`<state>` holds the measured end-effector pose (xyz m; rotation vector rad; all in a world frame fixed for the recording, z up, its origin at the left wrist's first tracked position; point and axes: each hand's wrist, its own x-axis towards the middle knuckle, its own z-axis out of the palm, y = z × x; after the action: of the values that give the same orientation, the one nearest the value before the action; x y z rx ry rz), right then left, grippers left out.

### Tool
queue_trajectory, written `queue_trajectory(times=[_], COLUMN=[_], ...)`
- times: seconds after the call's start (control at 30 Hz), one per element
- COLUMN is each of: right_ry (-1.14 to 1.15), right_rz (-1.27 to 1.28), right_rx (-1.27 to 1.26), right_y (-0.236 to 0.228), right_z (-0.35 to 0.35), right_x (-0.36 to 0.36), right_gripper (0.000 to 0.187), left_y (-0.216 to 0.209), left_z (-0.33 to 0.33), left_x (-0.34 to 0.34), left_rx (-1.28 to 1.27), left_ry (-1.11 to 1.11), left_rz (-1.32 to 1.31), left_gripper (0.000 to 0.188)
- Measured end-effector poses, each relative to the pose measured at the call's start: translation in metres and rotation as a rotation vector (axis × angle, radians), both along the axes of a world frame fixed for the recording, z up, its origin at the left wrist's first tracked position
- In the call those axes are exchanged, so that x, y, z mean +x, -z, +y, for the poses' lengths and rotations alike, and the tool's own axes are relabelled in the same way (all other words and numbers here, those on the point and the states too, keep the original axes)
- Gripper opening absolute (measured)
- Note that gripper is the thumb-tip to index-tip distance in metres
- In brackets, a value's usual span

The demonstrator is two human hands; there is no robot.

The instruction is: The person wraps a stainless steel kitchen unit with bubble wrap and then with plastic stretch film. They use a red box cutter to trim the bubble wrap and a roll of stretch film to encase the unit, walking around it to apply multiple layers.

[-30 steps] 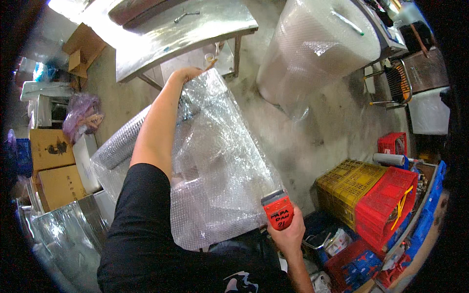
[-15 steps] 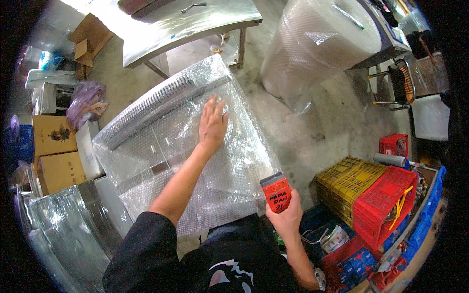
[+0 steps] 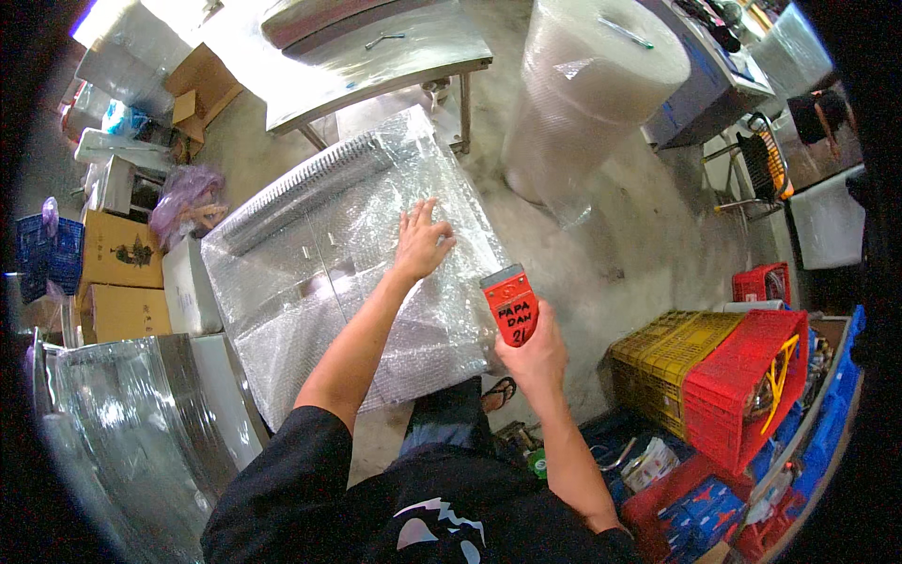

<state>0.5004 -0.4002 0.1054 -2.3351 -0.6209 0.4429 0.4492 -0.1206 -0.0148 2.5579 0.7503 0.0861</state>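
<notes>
A large boxy unit with a slatted grille along its far edge lies wrapped in clear bubble wrap [image 3: 268,301] in front of me. My left hand [image 3: 420,246] rests on the wrap near its right side, holding nothing, with the fingers apart and the thumb and forefinger bent. Just off the unit's right edge, my right hand [image 3: 536,355] grips a red tape dispenser [image 3: 508,305]. Its dark grey end points away from me, close to the wrapped edge. My right palm hides the dispenser's near end.
Beyond the unit stands a metal table [image 3: 413,47]. A tall bubble wrap roll [image 3: 573,113] is at the far right. Yellow and red plastic crates [image 3: 662,362] stand right. Cardboard boxes [image 3: 122,249] and a film-wrapped block [image 3: 132,404] line the left.
My right hand has carried the tape dispenser up and left along the unit's edge. My left hand has shifted slightly, its fingers bending from a flatter pose. The whole view has shifted too.
</notes>
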Motion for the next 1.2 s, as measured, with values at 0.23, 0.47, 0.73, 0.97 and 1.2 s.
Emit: queue_trajectory(times=[0.23,0.47,0.73,0.97,1.2], right_ry=[-0.041,-0.057,-0.040,-0.031,-0.144], right_rz=[-0.036,-0.016,0.015,0.033,0.153], right_rx=[-0.003,-0.237,-0.340,-0.364,-0.645], right_y=[-0.003,0.023,0.064,0.092,0.070], right_z=[-0.054,-0.120,-0.176,-0.200,-0.182], right_x=[-0.010,-0.051,-0.068,-0.072,-0.048], right_gripper=[0.064,0.069,0.074,0.075,0.066], left_y=[0.020,0.030,0.026,0.026,0.028], left_z=[-0.011,-0.016,-0.020,-0.018,-0.017], left_x=[0.007,0.003,0.006,0.005,0.007], left_rx=[0.158,0.182,0.225,0.306,0.430], left_ry=[-0.127,-0.182,-0.176,-0.096,-0.045], left_rz=[-0.151,-0.291,-0.301,-0.189,-0.107], left_gripper=[0.021,0.024,0.055,0.045,0.042])
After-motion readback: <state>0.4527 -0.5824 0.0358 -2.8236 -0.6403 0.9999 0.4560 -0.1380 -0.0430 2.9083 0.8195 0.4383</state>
